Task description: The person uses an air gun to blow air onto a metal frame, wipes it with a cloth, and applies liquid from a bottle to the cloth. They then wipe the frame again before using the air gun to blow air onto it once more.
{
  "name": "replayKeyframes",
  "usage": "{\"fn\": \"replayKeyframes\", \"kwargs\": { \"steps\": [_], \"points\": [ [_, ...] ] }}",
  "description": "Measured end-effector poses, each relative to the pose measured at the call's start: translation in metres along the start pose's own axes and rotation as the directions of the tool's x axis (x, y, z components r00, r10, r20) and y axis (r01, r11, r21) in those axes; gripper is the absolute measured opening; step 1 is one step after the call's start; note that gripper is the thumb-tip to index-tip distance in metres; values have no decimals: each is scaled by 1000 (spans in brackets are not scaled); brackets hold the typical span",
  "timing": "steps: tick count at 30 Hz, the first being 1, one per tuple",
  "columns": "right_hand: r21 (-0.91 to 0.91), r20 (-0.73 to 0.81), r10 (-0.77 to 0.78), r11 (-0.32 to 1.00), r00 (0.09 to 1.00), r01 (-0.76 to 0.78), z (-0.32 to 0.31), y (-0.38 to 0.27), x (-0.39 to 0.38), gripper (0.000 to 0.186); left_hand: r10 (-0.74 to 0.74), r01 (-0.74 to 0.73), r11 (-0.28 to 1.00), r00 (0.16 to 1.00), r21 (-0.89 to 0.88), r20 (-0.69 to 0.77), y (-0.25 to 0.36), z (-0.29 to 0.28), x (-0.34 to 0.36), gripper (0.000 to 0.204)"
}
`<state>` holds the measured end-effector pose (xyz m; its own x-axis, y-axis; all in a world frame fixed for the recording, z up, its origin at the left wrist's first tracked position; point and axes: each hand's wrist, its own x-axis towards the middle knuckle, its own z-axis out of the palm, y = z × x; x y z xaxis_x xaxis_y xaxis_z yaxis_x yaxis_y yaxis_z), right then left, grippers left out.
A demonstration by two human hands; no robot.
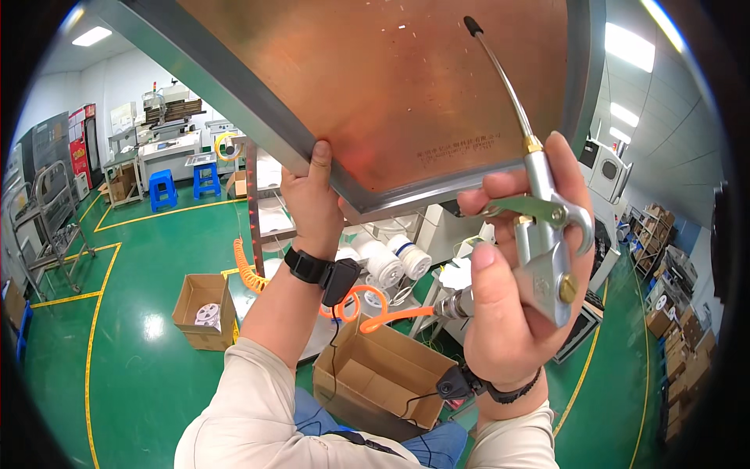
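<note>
My left hand (312, 205) grips the lower left edge of a framed metal stencil (375, 102), with the thumb on the near face of its grey frame. The stencil is raised and tilted in front of me. Its sheet shines copper-coloured, with small bright slits and a few printed lines. In my right hand (508, 320) is a silver air blow gun (539, 176), nozzle up. The thin nozzle ends in a black tip in front of the sheet; contact cannot be told. My fingers wrap round the gun's body by its green lever. An orange air hose (398, 316) joins it below.
An open cardboard box (375, 383) stands right before my legs. Another box (205, 313) with white reels is on the green floor at left. White rolls (391, 262) lie behind the hose. Blue stools (162, 190) and machines stand farther left; shelves with boxes (652, 234) line the right.
</note>
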<state>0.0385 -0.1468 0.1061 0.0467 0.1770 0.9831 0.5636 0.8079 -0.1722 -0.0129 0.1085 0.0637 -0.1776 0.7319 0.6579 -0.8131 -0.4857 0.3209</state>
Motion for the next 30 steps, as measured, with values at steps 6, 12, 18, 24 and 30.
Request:
{"fn": "replayKeyframes", "kwargs": {
  "steps": [6, 12, 18, 24, 30],
  "points": [
    [-13, 5, -22, 1000, 1000, 22, 1, 3, 11, 77, -13, 13, 1000, 1000, -12, 5, 5, 3, -1, 43],
    [15, 53, -5, 1000, 999, 4, 2, 4, 21, 75, 32, -32, 999, 999, -8, 0, 8, 5, -4, 42],
    [-15, 79, -55, 998, 995, 56, 0, 4, 25, 72, 32, -32, 999, 999, -9, 40, 10, 0, -6, 41],
    [-44, 42, -89, 995, 995, 91, -1, -3, 26, 70, 84, -85, 995, 996, 55, 20, 6, -2, -3, 42],
    [-56, 24, -14, 998, 1000, 16, -1, -10, 29, 72, 68, -68, 997, 998, 30, 2, 6, -6, -6, 42]
  ]
}}
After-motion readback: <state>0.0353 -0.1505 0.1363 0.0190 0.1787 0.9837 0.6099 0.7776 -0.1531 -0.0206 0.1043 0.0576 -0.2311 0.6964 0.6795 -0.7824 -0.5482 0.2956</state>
